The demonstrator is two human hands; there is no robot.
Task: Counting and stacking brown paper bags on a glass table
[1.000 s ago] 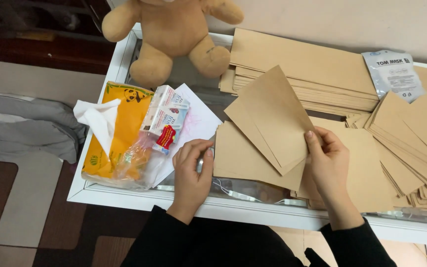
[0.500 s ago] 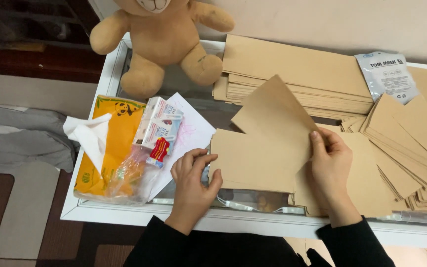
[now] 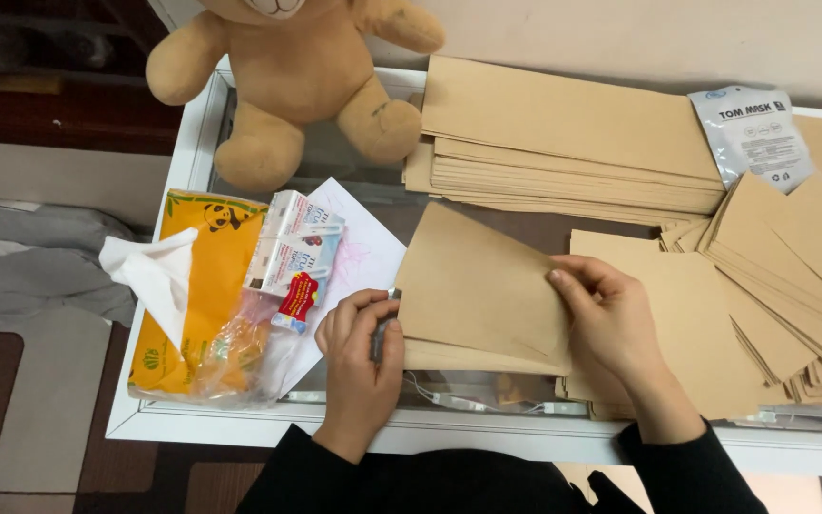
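Now I see the brown paper sheet [image 3: 487, 286] lying lower and flatter than half a second ago, when its corner stood tilted up. My right hand [image 3: 611, 319] presses spread fingers on its right edge; my left hand [image 3: 359, 366] has its fingers curled around a small dark tool at the left edge. It is tan, creased, folded, resting on the glass worktop [image 3: 192, 152] beside more paper stacks [image 3: 563, 133].

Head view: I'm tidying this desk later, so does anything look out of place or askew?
Yes. A teddy bear sits on the glass table among brown paper stacks. The folded pile at right has slumped into an uneven fan.
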